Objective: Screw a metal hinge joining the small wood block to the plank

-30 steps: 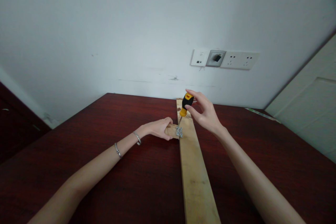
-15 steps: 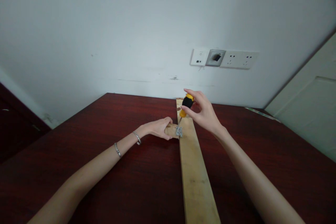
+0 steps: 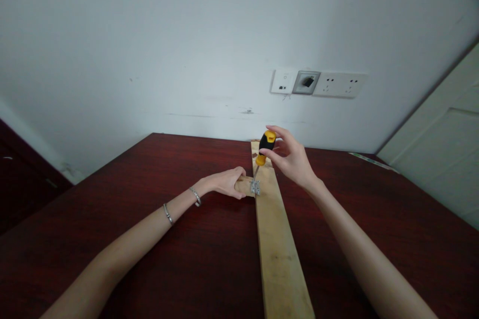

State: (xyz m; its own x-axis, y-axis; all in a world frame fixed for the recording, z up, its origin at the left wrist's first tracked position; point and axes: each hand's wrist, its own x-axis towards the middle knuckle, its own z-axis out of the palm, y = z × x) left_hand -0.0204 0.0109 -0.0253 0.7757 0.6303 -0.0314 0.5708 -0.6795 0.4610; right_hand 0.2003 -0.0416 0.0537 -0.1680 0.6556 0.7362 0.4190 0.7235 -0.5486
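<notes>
Screwdriver (image 3: 264, 149) stands tilted, tip on the hinge (image 3: 255, 188) joining plank (image 3: 277, 249) and small block (image 3: 245, 185) on the bench (image 3: 168, 259). The right hand (image 3: 294, 159) pinches its handle, which looks light, stiff and grippy. The left hand (image 3: 224, 183) clasps that block.

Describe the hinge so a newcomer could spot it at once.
On the dark red table a long pale plank runs toward the wall. At its left edge, where the left hand holds a short wood block, sits the hinge. It is the only silver metal piece on the wood, under the yellow-and-black screwdriver tip.
</notes>
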